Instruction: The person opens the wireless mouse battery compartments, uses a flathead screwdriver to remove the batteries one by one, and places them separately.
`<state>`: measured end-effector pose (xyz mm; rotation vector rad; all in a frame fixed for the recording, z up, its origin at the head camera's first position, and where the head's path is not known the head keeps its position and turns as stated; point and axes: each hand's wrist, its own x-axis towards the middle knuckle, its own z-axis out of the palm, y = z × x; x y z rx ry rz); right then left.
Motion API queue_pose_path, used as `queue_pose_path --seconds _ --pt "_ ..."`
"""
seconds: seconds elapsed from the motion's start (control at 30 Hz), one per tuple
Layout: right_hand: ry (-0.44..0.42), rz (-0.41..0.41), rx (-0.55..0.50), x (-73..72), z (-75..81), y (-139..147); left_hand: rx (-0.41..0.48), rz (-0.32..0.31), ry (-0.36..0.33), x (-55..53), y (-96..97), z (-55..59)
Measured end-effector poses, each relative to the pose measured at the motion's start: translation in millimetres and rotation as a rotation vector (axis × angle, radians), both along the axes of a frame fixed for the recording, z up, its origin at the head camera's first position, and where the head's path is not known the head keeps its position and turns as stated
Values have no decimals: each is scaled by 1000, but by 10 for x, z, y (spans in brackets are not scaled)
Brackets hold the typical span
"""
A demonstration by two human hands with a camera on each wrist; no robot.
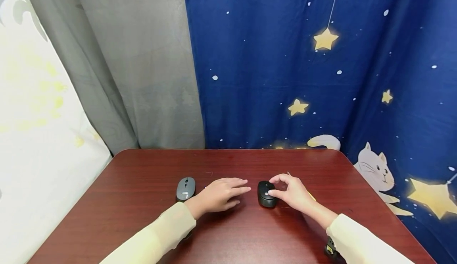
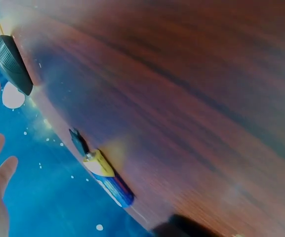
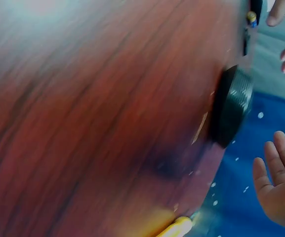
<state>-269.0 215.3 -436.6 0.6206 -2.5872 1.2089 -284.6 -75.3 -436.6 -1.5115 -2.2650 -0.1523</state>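
A black computer mouse [image 1: 266,199] sits on the table near its middle. Over its right side hovers my right hand [image 1: 298,194], thumb and forefinger parted; the right wrist view shows a gap between these fingers and the mouse [image 3: 233,106]. To the left of the mouse my left hand [image 1: 222,195] is held above the table, palm down, its fingers extended and holding nothing. Below it, in the left wrist view, lie a blue-and-yellow battery [image 2: 110,178] and a small black piece [image 2: 78,141] whose kind is unclear. The head view mostly hides both behind the left hand.
A grey mouse [image 1: 186,188] marked AOC rests by my left forearm. Beyond my right hand lies a tool with a yellow handle [image 3: 178,228], mostly covered in the head view. Curtains [image 1: 250,77] hang behind the far edge of the reddish-brown table [image 1: 228,160].
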Motion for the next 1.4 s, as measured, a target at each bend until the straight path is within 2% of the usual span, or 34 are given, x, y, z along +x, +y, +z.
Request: queue_pose_path --seconds 0.3,0.53,0.77,1.07,1.27,1.4 --pt "182 138 176 -65 -87 254 -36 3 25 -114 192 -37" --pt "290 202 393 -93 -113 398 -88 38 -29 -153 310 -51" --pt "355 247 466 -136 -161 452 -131 41 -42 -165 441 -69" --pt "335 290 508 -162 -255 427 -165 67 -86 -194 529 -74" --pt "259 268 525 -135 -288 391 -143 63 -138 -229 556 -85" --pt "254 256 533 -122 -320 390 -166 41 -123 -255 576 -123"
